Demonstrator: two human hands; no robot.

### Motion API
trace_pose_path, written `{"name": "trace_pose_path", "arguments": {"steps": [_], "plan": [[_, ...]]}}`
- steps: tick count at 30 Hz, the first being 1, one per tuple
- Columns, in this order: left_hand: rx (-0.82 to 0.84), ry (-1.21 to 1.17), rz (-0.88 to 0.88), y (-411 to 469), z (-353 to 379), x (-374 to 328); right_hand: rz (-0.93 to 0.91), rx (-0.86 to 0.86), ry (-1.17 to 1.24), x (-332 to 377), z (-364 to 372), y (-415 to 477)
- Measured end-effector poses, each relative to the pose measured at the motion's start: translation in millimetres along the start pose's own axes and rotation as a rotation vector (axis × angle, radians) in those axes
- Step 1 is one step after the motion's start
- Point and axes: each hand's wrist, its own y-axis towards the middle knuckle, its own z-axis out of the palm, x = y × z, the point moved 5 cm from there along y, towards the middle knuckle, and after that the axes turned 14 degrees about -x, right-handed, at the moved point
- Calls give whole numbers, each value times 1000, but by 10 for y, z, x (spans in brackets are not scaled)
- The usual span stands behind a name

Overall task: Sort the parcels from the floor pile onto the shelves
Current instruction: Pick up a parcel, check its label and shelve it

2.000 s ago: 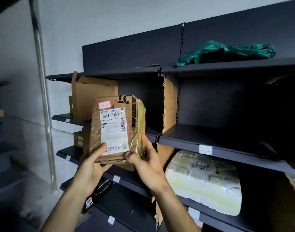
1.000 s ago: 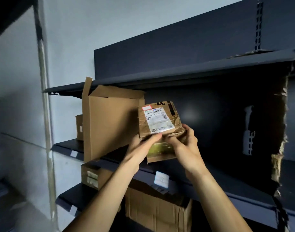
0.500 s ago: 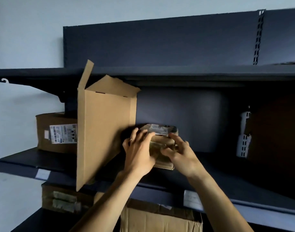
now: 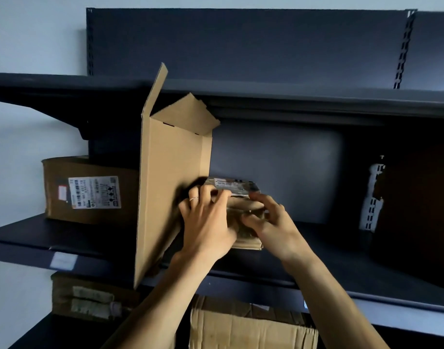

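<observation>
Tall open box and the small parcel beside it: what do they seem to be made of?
Tall open box: plain corrugated cardboard, matte tan; cut edges and folded flaps show. Small parcel: brown cardboard, seemingly wrapped in glossy clear tape, judging by the shine around its white label; blur leaves this uncertain.

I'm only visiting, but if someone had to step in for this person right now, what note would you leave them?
Left hand: grips the parcel on its left side.
Right hand: grips its right side, fingers over the top edge.
Where: the parcel appears to rest on the middle shelf, close beside the tall open box; a labelled box sits further left.
Done: this parcel has reached the shelf.
Left: let go of it, then fetch the next one from the floor pile, which is out of view.
</observation>
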Motion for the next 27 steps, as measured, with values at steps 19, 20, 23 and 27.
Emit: {"name": "trace_pose_path", "arguments": {"steps": [19, 20, 23, 27], "plan": [[6, -93, 61, -64, 268, 171, -6, 18, -45, -9, 292, -82], [7, -107, 62, -59, 262, 167, -5, 25, -39, -9, 287, -89], [-14, -142, 81, -47, 202, 106, -1, 38, -25, 3, 258, -132], [-69, -277, 101, -134, 125, -96, -12, 35, -15, 51, 85, -221]]}}
